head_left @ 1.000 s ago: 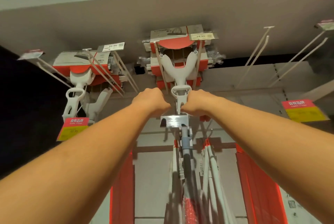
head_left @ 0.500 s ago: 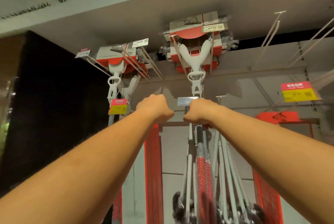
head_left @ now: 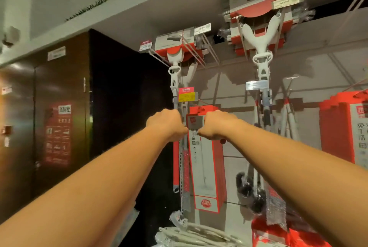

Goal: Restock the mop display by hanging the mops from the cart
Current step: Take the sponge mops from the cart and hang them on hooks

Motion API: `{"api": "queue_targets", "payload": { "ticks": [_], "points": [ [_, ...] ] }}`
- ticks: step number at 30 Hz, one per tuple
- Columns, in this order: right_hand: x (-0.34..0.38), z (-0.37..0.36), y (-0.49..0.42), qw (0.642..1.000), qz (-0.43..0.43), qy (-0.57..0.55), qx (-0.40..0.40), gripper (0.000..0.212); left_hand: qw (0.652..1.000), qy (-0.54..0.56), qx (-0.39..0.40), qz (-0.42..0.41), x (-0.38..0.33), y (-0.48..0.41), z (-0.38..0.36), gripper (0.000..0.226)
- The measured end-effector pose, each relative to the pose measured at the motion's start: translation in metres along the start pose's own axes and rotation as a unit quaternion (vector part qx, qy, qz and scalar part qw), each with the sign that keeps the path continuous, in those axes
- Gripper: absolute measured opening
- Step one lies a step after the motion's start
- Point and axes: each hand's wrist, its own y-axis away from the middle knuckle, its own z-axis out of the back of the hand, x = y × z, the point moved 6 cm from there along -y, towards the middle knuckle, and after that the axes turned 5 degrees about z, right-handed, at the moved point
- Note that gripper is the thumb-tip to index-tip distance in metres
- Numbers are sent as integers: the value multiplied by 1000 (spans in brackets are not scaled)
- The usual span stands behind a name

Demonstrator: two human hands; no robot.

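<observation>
Your left hand [head_left: 166, 125] and right hand [head_left: 217, 125] are curled with their backs toward you, so I cannot tell what they grasp. Mops [head_left: 262, 47] hang head-up overhead, likely to let handles dangle clear. Wrapped mops [head_left: 189, 234] wait below.

Grey display wall [head_left: 229, 91], wire pegs [head_left: 201, 51] near top. Left mop [head_left: 174, 71] and right mop [head_left: 262, 47] hang head-up from pegs; tall red box [head_left: 207, 167] lower, between them.

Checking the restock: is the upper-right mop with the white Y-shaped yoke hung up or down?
Hung up: the mop hangs head-up from the hook rods under the shelf, its pole pointing straight down.
</observation>
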Motion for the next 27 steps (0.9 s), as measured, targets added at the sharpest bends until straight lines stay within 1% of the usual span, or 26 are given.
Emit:
{"api": "queue_targets", "payload": {
  "ticks": [4, 7, 10, 14, 16, 20, 23, 25, 27],
  "points": [
    [71, -31, 18, 998, 25, -29, 40, 16, 998, -28, 21, 43, 75, 48, 1, 25],
    [126, -55, 32, 996, 50, -39, 61, 11, 995, -41, 43, 79, 134, 86, -2, 21],
    [180, -79, 45, 991, 94, -53, 85, 15, 989, -67, 69, 109, 186, 121, -6, 25],
    [244, -109, 60, 977, 154, -87, 116, 21, 980, -94, 81, 158, 249, 158, -14, 27],
    [271, -124, 64, 971, 177, -102, 126, 22, 973, -101, 88, 186, 275, 174, -20, 28],
    [317, -163, 68, 957, 214, -117, 154, 18, 958, -113, 113, 238, 315, 202, -36, 32],
    [344, -197, 65, 945, 248, -125, 170, 18, 940, -130, 134, 284, 342, 220, -55, 27],
    [362, -221, 61, 934, 276, -137, 180, 18, 927, -138, 140, 318, 360, 228, -68, 19],
    [380, -245, 57, 921, 307, -139, 194, 20, 912, -151, 142, 354, 376, 235, -83, 17]
  ]
}}
